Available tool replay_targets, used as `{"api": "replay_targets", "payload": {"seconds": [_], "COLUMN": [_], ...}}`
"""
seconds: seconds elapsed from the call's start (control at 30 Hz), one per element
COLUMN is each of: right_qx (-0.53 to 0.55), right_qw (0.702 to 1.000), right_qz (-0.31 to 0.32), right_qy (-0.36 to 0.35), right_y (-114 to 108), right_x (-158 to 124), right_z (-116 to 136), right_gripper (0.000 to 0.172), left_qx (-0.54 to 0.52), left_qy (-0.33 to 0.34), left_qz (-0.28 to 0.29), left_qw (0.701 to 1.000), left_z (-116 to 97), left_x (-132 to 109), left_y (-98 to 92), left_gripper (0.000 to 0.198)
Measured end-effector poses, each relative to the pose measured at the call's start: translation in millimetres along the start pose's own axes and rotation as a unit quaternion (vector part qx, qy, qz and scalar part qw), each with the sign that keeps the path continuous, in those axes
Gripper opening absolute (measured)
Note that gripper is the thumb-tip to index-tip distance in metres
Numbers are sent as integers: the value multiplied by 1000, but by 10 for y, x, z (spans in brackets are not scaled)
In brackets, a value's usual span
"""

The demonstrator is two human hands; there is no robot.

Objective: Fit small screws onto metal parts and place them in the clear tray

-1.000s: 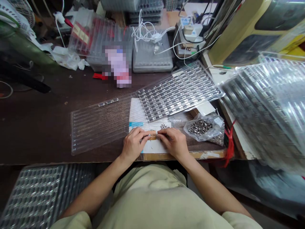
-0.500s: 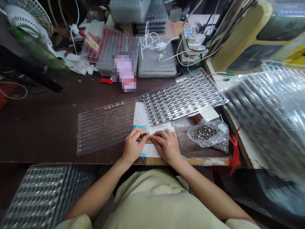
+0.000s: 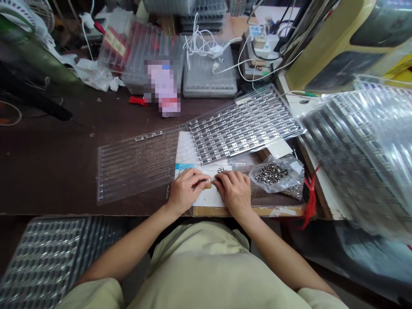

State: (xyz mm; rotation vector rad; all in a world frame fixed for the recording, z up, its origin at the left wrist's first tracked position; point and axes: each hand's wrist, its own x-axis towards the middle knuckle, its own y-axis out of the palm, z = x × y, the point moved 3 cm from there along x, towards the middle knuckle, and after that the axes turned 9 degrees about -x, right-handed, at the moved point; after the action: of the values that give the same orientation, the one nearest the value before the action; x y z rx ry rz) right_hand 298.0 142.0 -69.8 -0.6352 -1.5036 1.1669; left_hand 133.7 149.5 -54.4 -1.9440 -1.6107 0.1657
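My left hand (image 3: 186,191) is closed in a pinch on a small metal-shelled connector (image 3: 206,181), mostly hidden by the fingers, above a white sheet (image 3: 206,198). A small tan block shows just beneath it. My right hand (image 3: 236,191) is closed with its fingertips close to the connector; whatever they hold is too small to make out. A few loose metal pieces (image 3: 221,170) lie beyond my right fingers. To the left is a clear ribbed tray (image 3: 135,171) with several connectors (image 3: 149,136) in its far row. Farther off, another tray (image 3: 244,124) holds many rows of connectors.
An open plastic bag of small metal parts (image 3: 271,177) lies to the right. Stacked clear trays (image 3: 354,159) rise at the far right, with more filled trays (image 3: 41,253) low on the left. White cables (image 3: 201,47) and a plastic case (image 3: 209,83) sit at the back.
My hands have parted slightly, the right one shifting right. The connector in my left hand shows more now, and the whole view has shifted a little.
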Motion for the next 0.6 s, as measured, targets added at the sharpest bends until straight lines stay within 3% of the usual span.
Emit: {"api": "replay_targets", "payload": {"seconds": [0.27,0.6], "right_qx": [51,155], "right_qw": [998,987], "right_qz": [5,3], "right_qy": [31,34], "right_y": [31,-8], "right_x": [-6,-7], "right_z": [-43,-85], "right_gripper": [16,20], "left_qx": [52,2], "left_qy": [24,20], "left_qz": [8,16], "left_qw": [998,1000], "left_z": [22,11], "left_x": [-21,-48], "left_y": [97,133], "left_gripper": [13,7]}}
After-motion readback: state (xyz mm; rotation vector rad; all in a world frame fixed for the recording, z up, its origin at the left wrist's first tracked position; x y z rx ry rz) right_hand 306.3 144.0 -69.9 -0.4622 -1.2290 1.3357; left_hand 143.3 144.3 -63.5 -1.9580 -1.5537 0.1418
